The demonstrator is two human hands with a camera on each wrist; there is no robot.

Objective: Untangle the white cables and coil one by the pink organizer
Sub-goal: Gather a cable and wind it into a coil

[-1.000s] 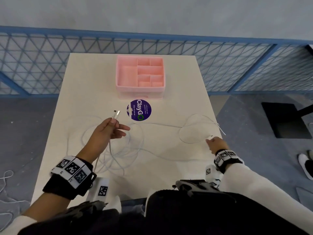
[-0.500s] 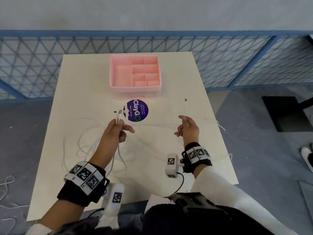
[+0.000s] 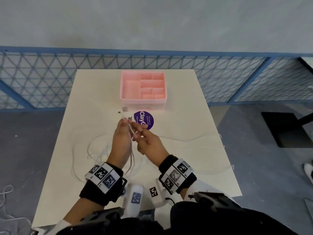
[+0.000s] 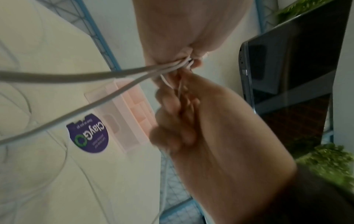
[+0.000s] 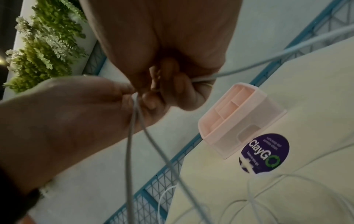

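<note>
Above the white table (image 3: 186,167), near the purple sticker, my left hand (image 3: 124,120) pinches the ends of white cables (image 3: 131,155), and their plugs (image 3: 120,113) stick up past the fingertips. My right hand (image 3: 136,135) touches it from the right and pinches a white cable end. Strands hang from both hands to loose loops (image 3: 94,150) on the table. The left wrist view shows cables (image 4: 95,75) gathered under the thumb of my left hand (image 4: 188,61). My right hand (image 5: 164,89) curls around a strand (image 5: 249,66). The pink organizer (image 3: 143,104) stands empty behind.
A round purple ClayGo sticker (image 3: 144,120) lies in front of the organizer. One cable (image 3: 189,139) trails toward the table's right edge. Blue mesh railing (image 3: 42,78) runs behind the table. More cord (image 3: 6,192) lies on the floor at left.
My right hand lifted a cable end from the table's right side and carried it left to meet my left hand. The left hand stayed raised with its cable ends.
</note>
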